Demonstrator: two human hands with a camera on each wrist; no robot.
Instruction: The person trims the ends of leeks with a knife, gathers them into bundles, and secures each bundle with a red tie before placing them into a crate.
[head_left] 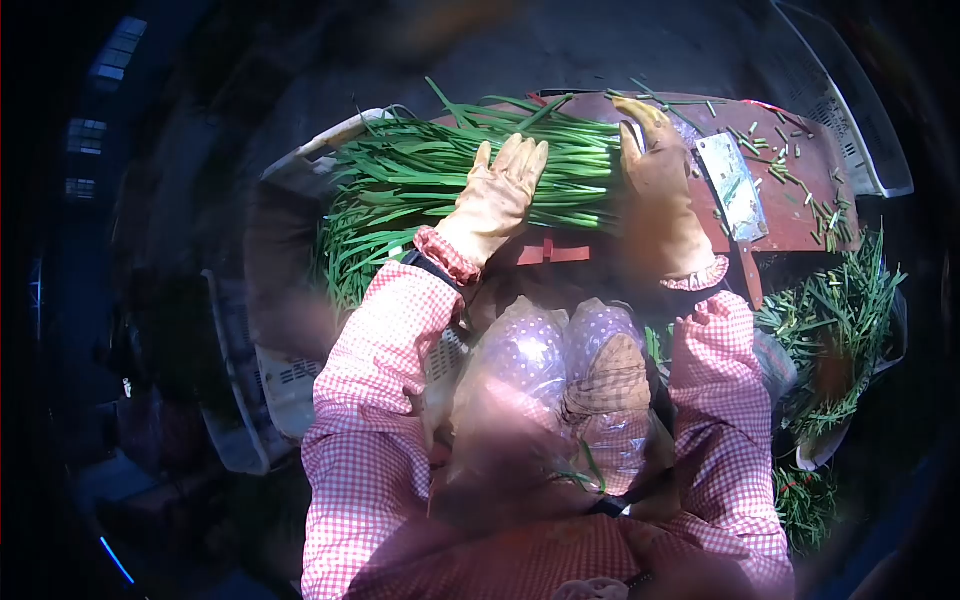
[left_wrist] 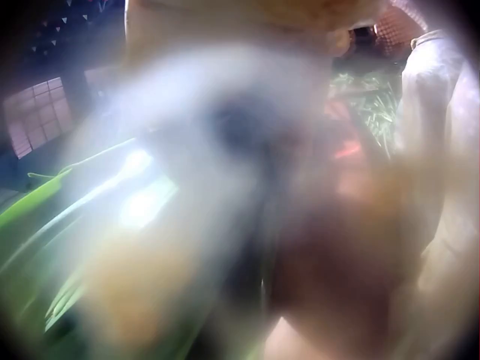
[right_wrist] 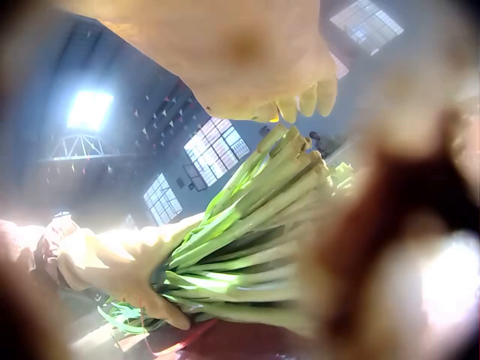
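Chive bundle (head_left: 420, 170) pinned on red board (head_left: 790, 225), at 12 o'clock from the torso.
Pressed down with gloved left hand (head_left: 497, 195), fingers straight and flat; butted at cut ends with right hand (head_left: 660, 195), fingers extended, gripping nothing. Noted cleaver (head_left: 733, 185) at 3 o'clock of right hand.

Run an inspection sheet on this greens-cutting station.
Surface: reddish cutting board, strewn with cut green bits.
Job's things: bundle of long green stalks lying across the board, leaves overhanging its left edge.
Clutter: cleaver lying flat to the right of the bundle; trimmings heap at the right.
Hands: left hand gloved, flat on the bundle; right hand gloved, against the stem ends, grip unclear.
Cables: nothing seen.
Surroundings: white plastic crate under the leaves; dark hall with windows.
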